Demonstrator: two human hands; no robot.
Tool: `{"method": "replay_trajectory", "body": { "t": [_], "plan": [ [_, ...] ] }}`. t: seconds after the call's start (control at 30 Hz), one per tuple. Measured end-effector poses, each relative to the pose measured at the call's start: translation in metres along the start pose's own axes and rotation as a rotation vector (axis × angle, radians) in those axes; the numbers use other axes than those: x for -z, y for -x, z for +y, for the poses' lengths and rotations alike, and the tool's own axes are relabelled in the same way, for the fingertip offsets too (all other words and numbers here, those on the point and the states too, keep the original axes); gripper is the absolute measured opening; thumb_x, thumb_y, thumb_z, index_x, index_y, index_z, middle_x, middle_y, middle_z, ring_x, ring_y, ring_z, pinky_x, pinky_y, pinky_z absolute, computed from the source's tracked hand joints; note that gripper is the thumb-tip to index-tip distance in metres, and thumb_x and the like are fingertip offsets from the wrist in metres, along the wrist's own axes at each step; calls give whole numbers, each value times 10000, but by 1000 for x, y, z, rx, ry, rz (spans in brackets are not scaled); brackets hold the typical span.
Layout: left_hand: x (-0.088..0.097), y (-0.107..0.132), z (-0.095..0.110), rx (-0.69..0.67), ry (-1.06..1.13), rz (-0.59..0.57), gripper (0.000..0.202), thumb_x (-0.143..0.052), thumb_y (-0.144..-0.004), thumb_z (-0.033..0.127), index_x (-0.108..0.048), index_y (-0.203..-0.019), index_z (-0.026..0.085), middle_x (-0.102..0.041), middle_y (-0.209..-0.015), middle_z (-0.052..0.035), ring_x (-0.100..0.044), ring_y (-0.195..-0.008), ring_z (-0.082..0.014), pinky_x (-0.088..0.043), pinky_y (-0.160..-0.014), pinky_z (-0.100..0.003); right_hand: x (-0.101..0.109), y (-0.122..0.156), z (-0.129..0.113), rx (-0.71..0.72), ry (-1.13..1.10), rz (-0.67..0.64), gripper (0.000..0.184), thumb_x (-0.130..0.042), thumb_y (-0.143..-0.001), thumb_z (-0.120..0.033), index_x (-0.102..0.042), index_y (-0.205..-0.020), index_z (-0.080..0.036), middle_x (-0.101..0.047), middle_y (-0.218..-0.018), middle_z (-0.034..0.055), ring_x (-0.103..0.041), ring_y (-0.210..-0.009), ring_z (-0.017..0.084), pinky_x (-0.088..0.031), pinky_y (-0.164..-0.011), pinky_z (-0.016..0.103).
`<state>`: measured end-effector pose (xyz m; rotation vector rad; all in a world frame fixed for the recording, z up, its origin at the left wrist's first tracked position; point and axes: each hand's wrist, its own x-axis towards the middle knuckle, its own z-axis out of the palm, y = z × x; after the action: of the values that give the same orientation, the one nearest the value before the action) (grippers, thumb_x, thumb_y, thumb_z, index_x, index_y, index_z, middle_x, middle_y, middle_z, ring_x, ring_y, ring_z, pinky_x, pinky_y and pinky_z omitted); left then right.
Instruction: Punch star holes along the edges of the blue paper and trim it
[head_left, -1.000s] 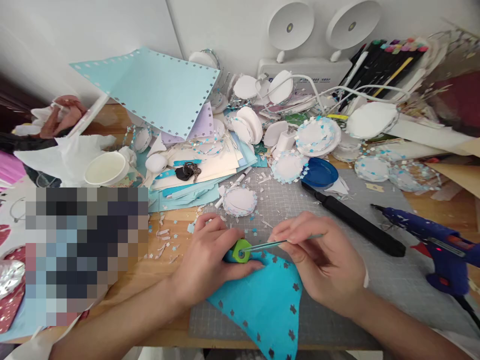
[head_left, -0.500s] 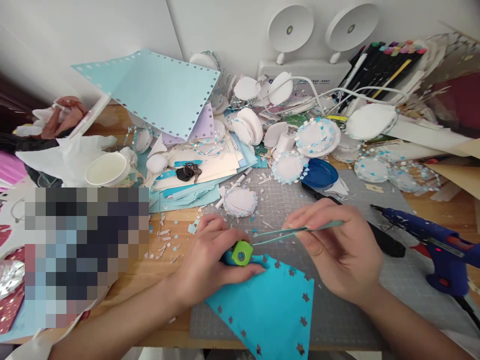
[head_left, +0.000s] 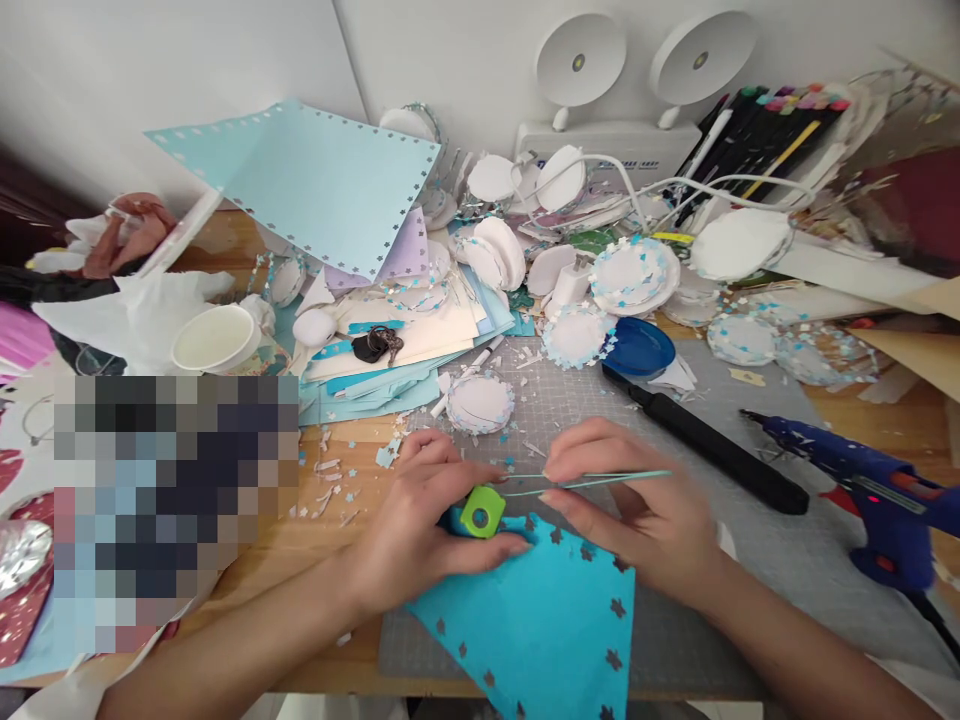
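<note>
My left hand [head_left: 420,525] is closed around a small green and blue paper punch [head_left: 481,511], pressing it onto the corner of a turquoise paper sheet [head_left: 547,620] with star-shaped holes along its edges. My right hand [head_left: 637,515] pinches a pair of thin teal tweezers [head_left: 592,482], whose tips point left just above the punch. Both hands rest over a grey cutting mat [head_left: 757,560].
A blue glue gun [head_left: 862,475] and a black tool [head_left: 712,448] lie on the mat at right. White foam discs [head_left: 480,402], a blue lid [head_left: 639,347], stacked papers [head_left: 390,345], a paper cup [head_left: 214,338] and markers [head_left: 757,125] crowd the back. A blurred patch sits at left.
The tweezers' tips left the punch's hole and now hover just above it. The turquoise sheet has turned and shifted to the right under the punch.
</note>
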<state>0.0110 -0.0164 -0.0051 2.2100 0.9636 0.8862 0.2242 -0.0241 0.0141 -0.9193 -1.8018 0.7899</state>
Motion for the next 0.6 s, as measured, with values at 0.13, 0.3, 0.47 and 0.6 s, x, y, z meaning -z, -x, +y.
{"method": "replay_trajectory", "body": {
  "t": [0.13, 0.3, 0.47, 0.6],
  "plan": [
    [0, -1, 1, 71, -19, -45, 361, -749, -723, 424, -668, -953, 157, -568, -682, 2, -526, -697, -167, -378, -800, -362, 2, 2, -2, -101, -49, 92, 172, -636, -811, -104, -634, -912, -244, -698, -829, 19, -672, -815, 179, -557, -693, 290],
    [0, -1, 2, 70, -47, -94, 341, -746, -725, 416, -675, -948, 168, -618, -680, -3, -525, -702, -171, -362, -809, -367, -3, 7, -4, -154, -44, 13, 151, -667, -800, -125, -650, -883, -250, -728, -827, -4, -698, -788, 159, -575, -697, 255],
    [-1, 0, 1, 70, -56, -115, 347, -755, -716, 402, -669, -959, 171, -640, -692, -5, -521, -712, -174, -352, -826, -370, -8, 8, -3, -106, -40, -16, 140, -669, -792, -99, -657, -866, -217, -732, -818, -4, -697, -787, 130, -565, -736, 222],
    [-2, 0, 1, 71, -64, -118, 343, -748, -721, 402, -674, -962, 169, -609, -690, -3, -518, -707, -170, -350, -837, -372, -9, 8, -5, -49, -35, -27, 134, -664, -791, -83, -655, -873, -188, -730, -815, 23, -696, -793, 137, -564, -734, 228]
  ]
}}
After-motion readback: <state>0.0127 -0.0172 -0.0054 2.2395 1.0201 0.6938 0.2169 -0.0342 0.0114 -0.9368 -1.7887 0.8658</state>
